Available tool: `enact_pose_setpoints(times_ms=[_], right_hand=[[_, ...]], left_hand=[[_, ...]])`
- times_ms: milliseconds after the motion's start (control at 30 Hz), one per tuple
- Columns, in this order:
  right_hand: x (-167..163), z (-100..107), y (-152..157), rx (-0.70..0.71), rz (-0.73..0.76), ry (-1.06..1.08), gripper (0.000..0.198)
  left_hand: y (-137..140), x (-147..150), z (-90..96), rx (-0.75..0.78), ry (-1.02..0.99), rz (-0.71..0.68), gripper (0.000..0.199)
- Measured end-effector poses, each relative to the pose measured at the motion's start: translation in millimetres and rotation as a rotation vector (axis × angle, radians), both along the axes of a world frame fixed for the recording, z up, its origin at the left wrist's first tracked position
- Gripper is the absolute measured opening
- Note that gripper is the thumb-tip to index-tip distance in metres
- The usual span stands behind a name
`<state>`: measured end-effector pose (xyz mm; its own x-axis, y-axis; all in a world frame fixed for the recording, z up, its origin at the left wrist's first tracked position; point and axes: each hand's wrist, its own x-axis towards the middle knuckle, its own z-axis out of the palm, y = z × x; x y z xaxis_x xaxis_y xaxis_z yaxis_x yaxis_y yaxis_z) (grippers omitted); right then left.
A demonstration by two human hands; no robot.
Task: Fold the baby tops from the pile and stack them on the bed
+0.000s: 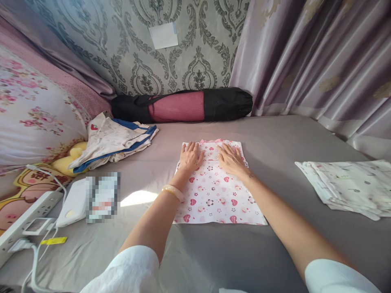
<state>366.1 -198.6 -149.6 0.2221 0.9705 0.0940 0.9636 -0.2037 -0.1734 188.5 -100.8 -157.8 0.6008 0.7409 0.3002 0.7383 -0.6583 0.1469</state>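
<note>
A white garment (210,199) printed with red hearts and small flowers lies flat on the grey bed sheet in front of me, with a bit of pink trim along its far edge. My left hand (191,156) rests palm down on its far left part, fingers stretched out. On the far right part my right hand (231,158) lies flat too, its fingers spread. Neither hand grasps the cloth. A pale bangle (172,191) circles my left wrist.
Folded clothes (113,138) are piled at the left, and folded white cloths (351,187) lie at the right. A black and pink rolled bag (180,106) lies along the wall. A power strip (30,221) with cables and a white device (73,203) are at the near left.
</note>
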Motion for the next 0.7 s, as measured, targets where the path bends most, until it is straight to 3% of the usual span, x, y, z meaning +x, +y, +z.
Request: enact_pose_setpoints(times_ms=[133, 400, 533, 700], right_hand=[[9.4, -3.2, -2.1, 0.043, -0.130, -0.011, 0.061], [12.3, -4.8, -1.3, 0.028, -0.122, -0.010, 0.060], [5.2, -1.9, -22.4, 0.012, -0.042, -0.021, 0.061], [-9.3, -6.4, -73.5, -0.045, 0.167, 0.013, 0.065]], left_hand=[[3.5, 0.1, -4.4, -0.038, 0.018, 0.033, 0.055], [5.6, 1.3, -0.3, -0.062, 0.013, 0.034, 0.055], [-5.1, -7.0, 2.5, -0.092, 0.107, -0.019, 0.059], [-43.4, -47.5, -0.4, -0.105, 0.173, -0.198, 0.062]])
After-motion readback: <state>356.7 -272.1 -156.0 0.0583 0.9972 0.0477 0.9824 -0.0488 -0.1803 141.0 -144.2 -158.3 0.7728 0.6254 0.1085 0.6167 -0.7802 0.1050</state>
